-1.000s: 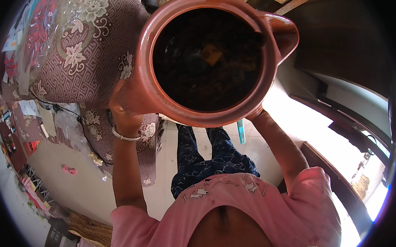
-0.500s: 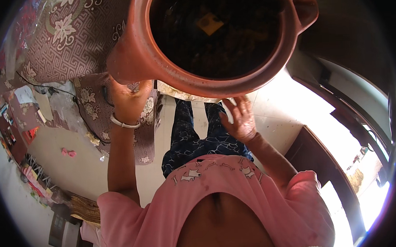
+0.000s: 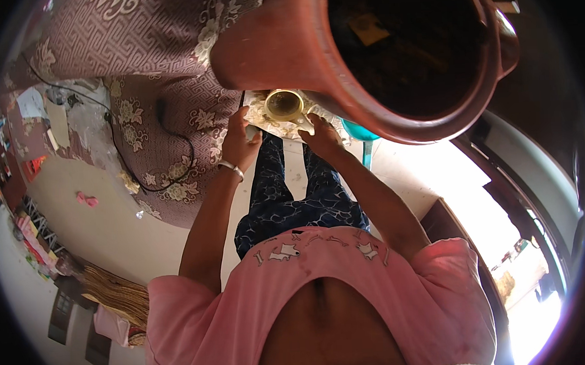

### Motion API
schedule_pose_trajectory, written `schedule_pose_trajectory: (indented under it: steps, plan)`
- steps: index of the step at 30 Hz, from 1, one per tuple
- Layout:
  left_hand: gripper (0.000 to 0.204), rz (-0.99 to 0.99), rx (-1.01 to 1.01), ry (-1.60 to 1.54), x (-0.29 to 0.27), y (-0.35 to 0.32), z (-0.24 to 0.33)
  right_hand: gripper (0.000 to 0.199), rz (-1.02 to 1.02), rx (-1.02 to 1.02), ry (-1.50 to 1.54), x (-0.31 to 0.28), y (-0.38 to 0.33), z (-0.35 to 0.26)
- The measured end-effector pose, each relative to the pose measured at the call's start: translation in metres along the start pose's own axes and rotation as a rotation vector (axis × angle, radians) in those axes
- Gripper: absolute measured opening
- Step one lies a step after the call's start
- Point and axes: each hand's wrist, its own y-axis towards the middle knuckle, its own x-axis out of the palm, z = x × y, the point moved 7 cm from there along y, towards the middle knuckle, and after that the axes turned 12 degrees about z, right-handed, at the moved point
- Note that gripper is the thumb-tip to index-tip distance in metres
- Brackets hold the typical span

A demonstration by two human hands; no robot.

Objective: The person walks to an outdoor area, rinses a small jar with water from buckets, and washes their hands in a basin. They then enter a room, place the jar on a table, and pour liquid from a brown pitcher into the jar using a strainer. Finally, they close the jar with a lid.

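A large reddish-brown clay pot (image 3: pixel 286 39) looms at the upper right, with dark contents and a small yellowish square piece (image 3: pixel 368 29) inside. Lower down, a small pale-yellow cup (image 3: pixel 284 104) sits on a flower-patterned, light surface (image 3: pixel 283 129). My left hand (image 3: pixel 240 145) is at that surface's left edge, its fingers stretched out and the thumb apart. My right hand (image 3: pixel 321 139) lies on the other side, beside the cup's projecting handle or spout, thumb and fingers apart. Whether it touches the cup I cannot tell. Neither hand is on the clay pot.
Brown patterned cloth (image 3: pixel 152 117) drapes at the left, with a dark cable (image 3: pixel 110 115) across it. A teal stool (image 3: pixel 362 132) shows partly beneath the pot. Dark furniture (image 3: pixel 468 233) stands at the right. A small pink item (image 3: pixel 87 199) lies on the floor.
My left hand has left the clay pot's side and moved right and down. My right hand has moved left. The pot appears further right, and the pale-yellow cup has come into view.
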Motion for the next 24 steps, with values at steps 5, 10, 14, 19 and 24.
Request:
schedule_pose_trajectory:
  steps: [5,10,14,19,24]
  plan:
    - [0.07,-0.016,0.066,0.068,0.018,0.018,-0.01,0.03,-0.134,0.076,0.114,0.019,0.011,0.04]
    - [0.084,-0.049,0.178,0.115,0.031,0.029,-0.011,0.019,-0.321,0.334,0.484,0.021,-0.01,0.031]
    - [0.091,-0.045,0.275,0.104,0.042,0.037,-0.003,0.018,-0.319,0.461,0.672,0.006,-0.026,0.025]
    - [0.092,-0.02,0.296,0.12,0.054,0.046,0.001,0.017,-0.363,0.482,0.654,-0.006,-0.038,0.017]
    - [0.084,0.008,0.381,0.063,0.06,0.054,0.004,0.019,-0.413,0.461,0.567,0.009,-0.03,0.024]
